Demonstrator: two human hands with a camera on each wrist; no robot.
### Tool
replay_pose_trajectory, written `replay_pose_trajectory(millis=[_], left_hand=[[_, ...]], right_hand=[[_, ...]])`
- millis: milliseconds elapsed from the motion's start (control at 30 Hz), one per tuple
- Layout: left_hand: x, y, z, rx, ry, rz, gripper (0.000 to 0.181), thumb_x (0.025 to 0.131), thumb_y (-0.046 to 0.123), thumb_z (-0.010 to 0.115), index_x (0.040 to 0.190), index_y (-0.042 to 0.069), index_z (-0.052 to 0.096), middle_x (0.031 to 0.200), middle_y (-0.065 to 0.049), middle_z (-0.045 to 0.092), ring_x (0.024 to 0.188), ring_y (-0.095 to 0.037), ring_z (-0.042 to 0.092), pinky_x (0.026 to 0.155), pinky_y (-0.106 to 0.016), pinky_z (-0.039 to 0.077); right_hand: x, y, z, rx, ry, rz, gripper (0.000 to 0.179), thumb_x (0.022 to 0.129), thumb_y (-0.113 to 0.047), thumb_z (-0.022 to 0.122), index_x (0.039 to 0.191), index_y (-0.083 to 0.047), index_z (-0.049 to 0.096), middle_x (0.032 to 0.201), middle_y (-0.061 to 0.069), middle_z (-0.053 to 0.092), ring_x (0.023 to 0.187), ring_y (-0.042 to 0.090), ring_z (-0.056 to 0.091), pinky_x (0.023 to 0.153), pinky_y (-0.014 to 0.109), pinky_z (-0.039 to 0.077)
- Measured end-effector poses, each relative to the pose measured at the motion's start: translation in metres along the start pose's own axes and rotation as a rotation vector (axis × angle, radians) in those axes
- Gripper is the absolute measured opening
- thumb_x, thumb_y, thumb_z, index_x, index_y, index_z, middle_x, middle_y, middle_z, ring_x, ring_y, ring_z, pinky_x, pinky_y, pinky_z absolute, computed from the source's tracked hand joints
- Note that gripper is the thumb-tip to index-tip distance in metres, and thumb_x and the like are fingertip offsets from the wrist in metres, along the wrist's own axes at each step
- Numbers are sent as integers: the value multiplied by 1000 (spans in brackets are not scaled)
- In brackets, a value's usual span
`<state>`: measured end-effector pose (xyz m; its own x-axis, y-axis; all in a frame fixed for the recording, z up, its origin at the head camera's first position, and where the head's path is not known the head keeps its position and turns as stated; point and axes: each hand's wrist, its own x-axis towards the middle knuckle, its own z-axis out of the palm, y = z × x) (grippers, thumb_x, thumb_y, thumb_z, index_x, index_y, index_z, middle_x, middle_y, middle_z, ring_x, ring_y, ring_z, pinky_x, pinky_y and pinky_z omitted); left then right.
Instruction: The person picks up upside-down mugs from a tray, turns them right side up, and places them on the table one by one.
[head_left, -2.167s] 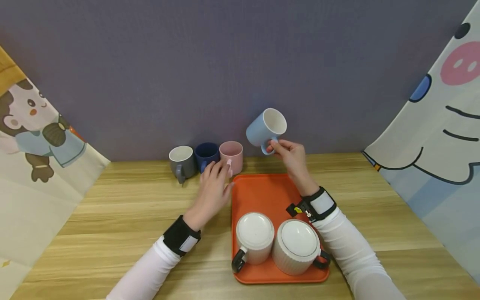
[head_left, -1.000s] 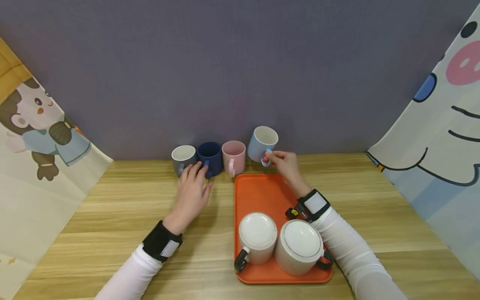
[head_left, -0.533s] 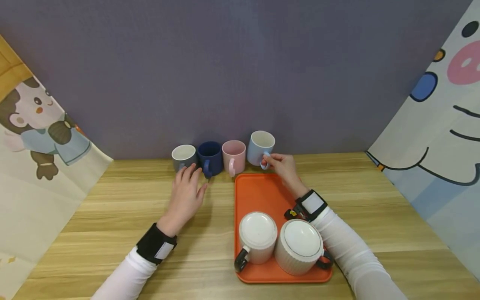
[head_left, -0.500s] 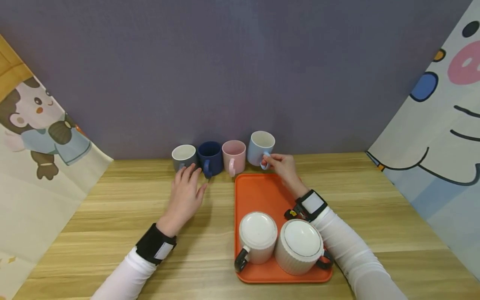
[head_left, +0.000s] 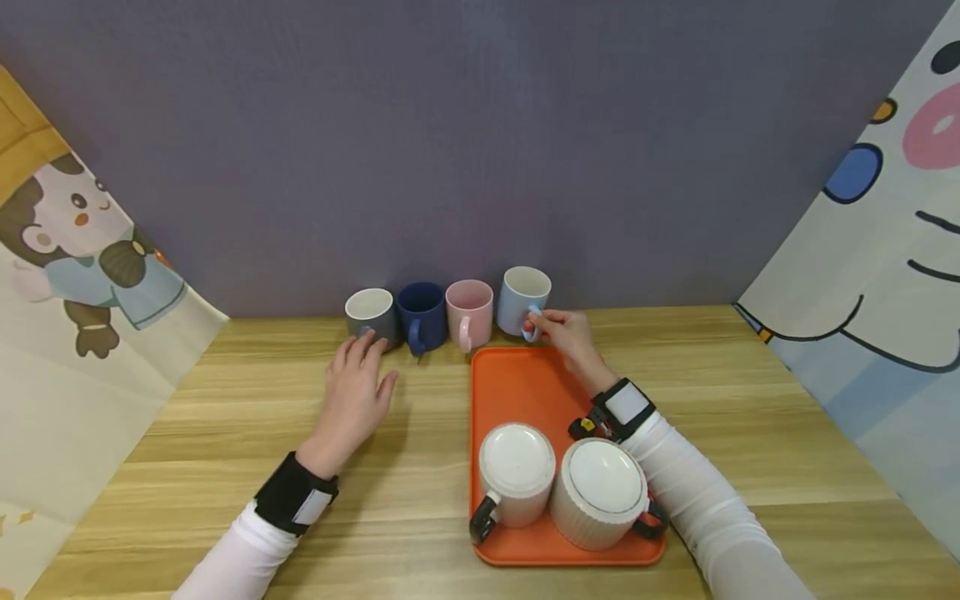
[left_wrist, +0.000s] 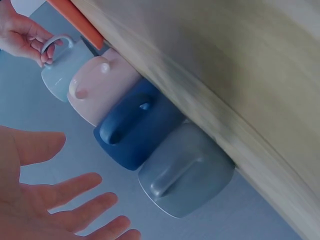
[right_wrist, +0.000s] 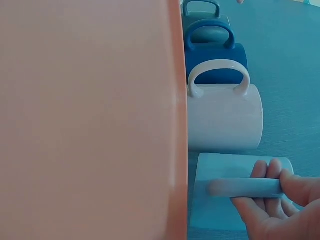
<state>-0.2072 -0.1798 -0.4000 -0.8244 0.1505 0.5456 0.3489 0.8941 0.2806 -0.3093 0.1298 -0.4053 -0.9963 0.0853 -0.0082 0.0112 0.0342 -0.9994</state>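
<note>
My right hand (head_left: 572,340) pinches the handle of a light blue mug (head_left: 517,302), held upright at the right end of a row of mugs. I cannot tell whether its base touches the table. To its left stand a pink mug (head_left: 468,312), a navy mug (head_left: 422,315) and a grey mug (head_left: 371,315) with a white inside, handles facing me. With fingers spread and holding nothing, my left hand (head_left: 348,404) hovers in front of the grey mug. The left wrist view shows a gap between those fingers and the grey mug (left_wrist: 187,172).
An orange tray (head_left: 517,383) lies in front of the pink and light blue mugs. On it, two upside-down off-white mugs (head_left: 517,471) with black handles sit at the near end. A grey panel (head_left: 480,150) rises behind the row; printed curtains flank both sides.
The light blue mug has come down from a tilted, raised pose to upright beside the pink mug. My left hand has moved left, away from the pink mug, towards the grey one.
</note>
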Motion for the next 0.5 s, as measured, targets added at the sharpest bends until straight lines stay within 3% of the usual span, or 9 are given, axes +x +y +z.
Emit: replay_pose_trajectory(millis=[500], left_hand=[[-2,-6,-2,10,-1,-6,46,87,17,67,126,-4,54,137,-25,46,127,-46,36,97,-64,33]], right_hand=[[2,3,-3,3,-58,76,33,89,-8,64,115,13,61,77,-4,68,70,6,64,87,36,54]])
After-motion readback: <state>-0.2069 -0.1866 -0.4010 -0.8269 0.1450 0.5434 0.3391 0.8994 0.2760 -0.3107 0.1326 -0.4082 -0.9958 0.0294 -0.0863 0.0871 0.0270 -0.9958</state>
